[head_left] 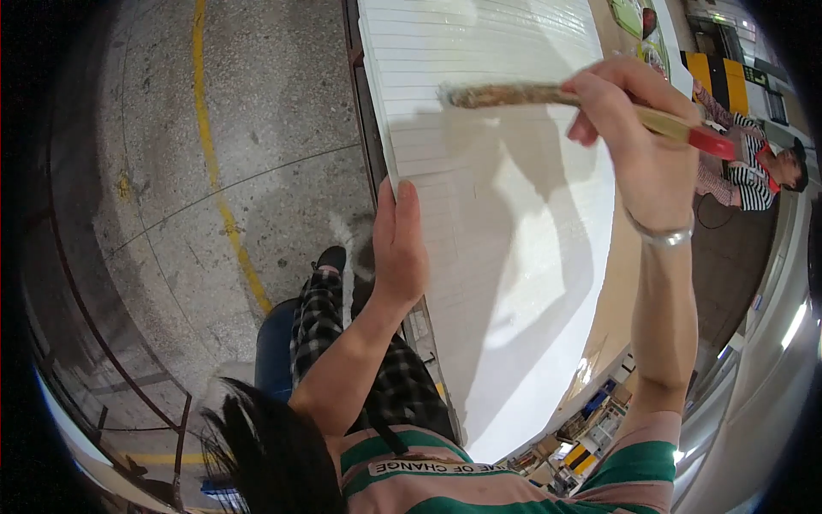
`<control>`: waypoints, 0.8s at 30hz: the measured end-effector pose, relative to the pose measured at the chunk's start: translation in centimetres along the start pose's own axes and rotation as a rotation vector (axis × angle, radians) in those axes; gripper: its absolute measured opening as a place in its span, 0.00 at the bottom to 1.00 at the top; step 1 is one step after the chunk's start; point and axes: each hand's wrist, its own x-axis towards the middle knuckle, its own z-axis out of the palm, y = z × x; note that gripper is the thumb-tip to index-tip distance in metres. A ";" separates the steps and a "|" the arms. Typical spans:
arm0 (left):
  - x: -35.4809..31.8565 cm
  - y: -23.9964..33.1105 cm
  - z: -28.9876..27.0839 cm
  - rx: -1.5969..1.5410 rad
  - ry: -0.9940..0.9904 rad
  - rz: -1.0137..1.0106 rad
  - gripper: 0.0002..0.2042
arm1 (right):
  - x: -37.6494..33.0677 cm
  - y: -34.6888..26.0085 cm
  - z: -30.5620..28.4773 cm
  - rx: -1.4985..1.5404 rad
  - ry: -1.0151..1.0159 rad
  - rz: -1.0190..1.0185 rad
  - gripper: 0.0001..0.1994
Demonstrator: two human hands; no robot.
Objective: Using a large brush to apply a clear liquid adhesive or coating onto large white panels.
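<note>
My right hand (638,141) is closed around the handle of a brush (505,95) with a worn brownish head and a red handle end. The brush head is over the far part of a large stack of white sheets (479,257), blurred at its tip; I cannot tell whether it touches. Close, staggered lines cross the stack's far left part, and its surface has a wet-looking shine. At the left edge of the stack, my left hand (401,248) grips the sheets, thumb on top and fingers along the side.
The stack lies on a brown tabletop (612,300). Beyond it are a green item (629,15) and clear wrapping. A person (758,167) in striped sleeves sits at the right. Left of the table is a speckled floor (282,111) with a yellow line (205,128).
</note>
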 end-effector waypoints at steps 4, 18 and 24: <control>0.2 -0.6 -0.4 0.134 0.021 0.087 0.19 | -2.3 1.3 -0.4 -0.127 -0.298 -0.063 0.11; 0.4 -0.1 -0.2 -0.013 0.010 0.072 0.19 | -5.3 0.4 -1.9 -0.068 -0.362 -0.296 0.08; 0.6 -1.0 -0.6 0.107 -0.020 0.094 0.24 | -6.9 1.6 0.1 -0.082 -0.308 -0.315 0.08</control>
